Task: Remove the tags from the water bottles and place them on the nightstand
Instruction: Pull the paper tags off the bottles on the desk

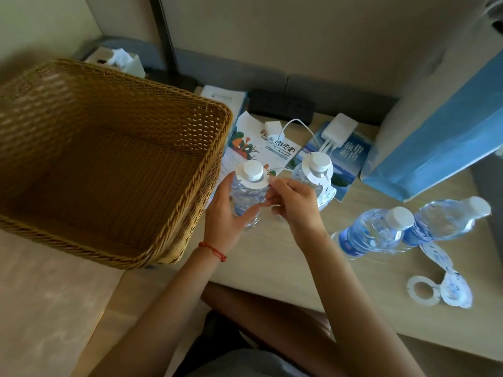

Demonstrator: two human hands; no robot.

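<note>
The left hand (227, 210) is holding an upright water bottle (246, 197) on the desk (272, 257) in a curled grip. The right hand (292, 202) is pinching its paper tag (265, 182) at the neck.

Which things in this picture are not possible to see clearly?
Head view only:
- Held bottle: label hidden by left hand.
- Its tag: hanging part hidden behind right hand.
- Brochures: small print too small.
- Blue bag: cut off by right edge.

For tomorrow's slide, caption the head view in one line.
Left hand grips a tagged water bottle while right hand pinches its tag.
</note>
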